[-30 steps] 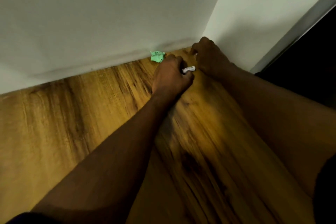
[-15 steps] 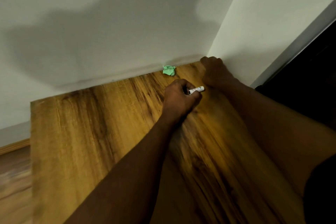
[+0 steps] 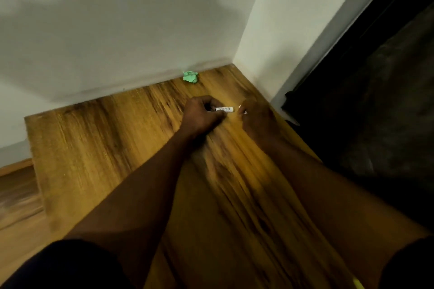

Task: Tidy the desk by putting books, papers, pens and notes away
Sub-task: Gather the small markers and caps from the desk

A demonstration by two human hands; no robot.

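We're stretching both arms across the wooden desk (image 3: 94,148) toward its far corner. Our left hand (image 3: 202,116) is clenching round a white marker (image 3: 224,109), whose end is poking toward our right hand (image 3: 258,119), just beside it. That hand's fingers are curling, with a white sliver showing, too blurred to tell whether they're grasping. A crumpled green note (image 3: 190,76) is lying against the back wall (image 3: 117,30). Bare wood is running leftward to the desk's edge.
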